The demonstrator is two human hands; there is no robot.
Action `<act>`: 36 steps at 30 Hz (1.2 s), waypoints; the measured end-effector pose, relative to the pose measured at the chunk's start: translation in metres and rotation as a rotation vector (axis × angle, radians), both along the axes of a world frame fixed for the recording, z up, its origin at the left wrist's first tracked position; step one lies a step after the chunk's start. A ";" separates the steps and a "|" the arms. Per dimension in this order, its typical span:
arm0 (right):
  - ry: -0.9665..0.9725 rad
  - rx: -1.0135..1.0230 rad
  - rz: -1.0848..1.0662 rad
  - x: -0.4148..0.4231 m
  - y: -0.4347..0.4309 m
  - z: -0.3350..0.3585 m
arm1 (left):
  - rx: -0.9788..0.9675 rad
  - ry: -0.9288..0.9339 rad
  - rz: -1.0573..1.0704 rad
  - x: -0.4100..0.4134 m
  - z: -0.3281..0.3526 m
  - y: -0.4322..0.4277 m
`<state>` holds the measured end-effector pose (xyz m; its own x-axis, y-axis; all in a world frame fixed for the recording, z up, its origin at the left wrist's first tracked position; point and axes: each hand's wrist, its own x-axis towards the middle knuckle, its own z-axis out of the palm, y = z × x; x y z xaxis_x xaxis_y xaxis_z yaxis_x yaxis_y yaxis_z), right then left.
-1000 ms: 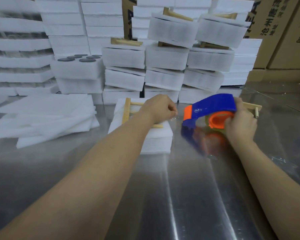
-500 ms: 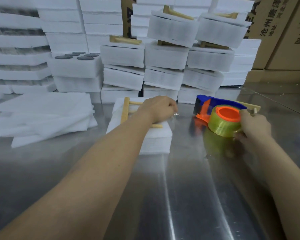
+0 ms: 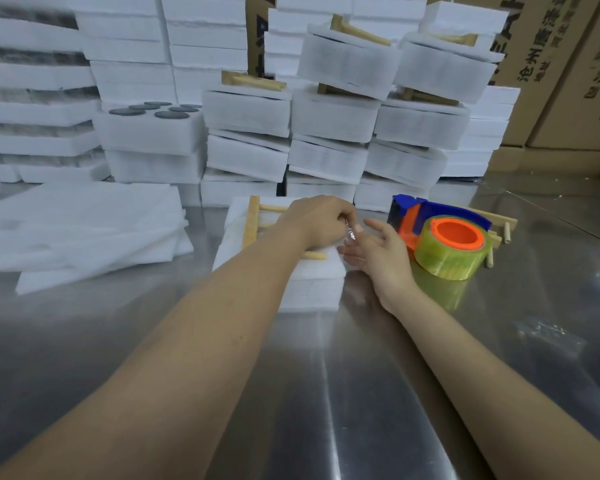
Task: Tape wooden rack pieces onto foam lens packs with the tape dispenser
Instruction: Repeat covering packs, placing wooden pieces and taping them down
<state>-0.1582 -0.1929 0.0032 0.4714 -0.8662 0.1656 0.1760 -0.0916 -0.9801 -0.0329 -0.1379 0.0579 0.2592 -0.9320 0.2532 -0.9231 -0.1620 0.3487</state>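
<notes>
Steel table [image 3: 326,375] | foam stacks [image 3: 329,116], cartons [image 3: 561,64] behind | left hand [image 3: 317,220] fingers pinching tape end [image 3: 350,233] | right hand [image 3: 378,252] fingers apart

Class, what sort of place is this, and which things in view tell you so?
Probably a packing bench in a factory or warehouse: white foam packs stacked high on a metal table, printed cardboard cartons at the right, and a tape dispenser lying on it.
</notes>
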 end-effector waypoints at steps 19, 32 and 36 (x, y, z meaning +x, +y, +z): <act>0.701 -0.411 -0.190 0.022 0.018 -0.004 | -0.113 0.011 0.082 -0.007 0.004 0.007; 0.840 -0.701 0.010 0.017 0.011 -0.007 | -0.520 -0.107 0.190 -0.006 0.023 0.034; 0.944 -0.749 -0.037 0.023 0.010 -0.009 | -0.872 0.388 0.261 0.045 0.010 0.088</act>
<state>-0.1350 -0.1827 -0.0056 0.6544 -0.7183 0.2363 -0.5964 -0.6824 -0.4227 0.0119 -0.0502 0.0677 0.6403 -0.3609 0.6781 -0.6917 0.1130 0.7133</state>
